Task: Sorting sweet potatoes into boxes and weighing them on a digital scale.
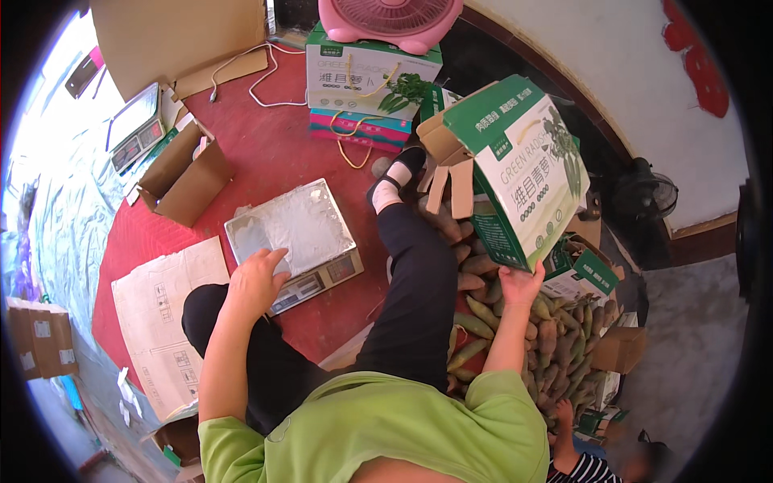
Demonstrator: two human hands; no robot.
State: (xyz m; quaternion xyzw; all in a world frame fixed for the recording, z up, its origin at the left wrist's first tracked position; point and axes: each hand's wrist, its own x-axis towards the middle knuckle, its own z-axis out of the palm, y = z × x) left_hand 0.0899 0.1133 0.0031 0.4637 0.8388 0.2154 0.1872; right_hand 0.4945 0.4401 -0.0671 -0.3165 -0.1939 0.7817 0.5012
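My right hand (522, 285) grips the lower edge of a green-and-white carton (527, 181), which is tilted, its brown flaps hanging loose on the left side. My left hand (256, 282) is at the near left edge of a platform scale (294, 233), fingers apart and holding nothing; whether they touch the scale I cannot tell. The scale has a worn metal top and a display panel along its near side. Below and beside the carton lies a large heap of green radishes (547, 346), some brownish with soil. What is inside the carton is hidden.
A pink fan (392, 20) sits on a stacked gift carton (354, 80) at the back. An open brown box (187, 181) and a second scale (134, 125) stand left. Flattened cardboard (165, 322) lies near my left knee. Another person's arm (566, 439) shows at lower right.
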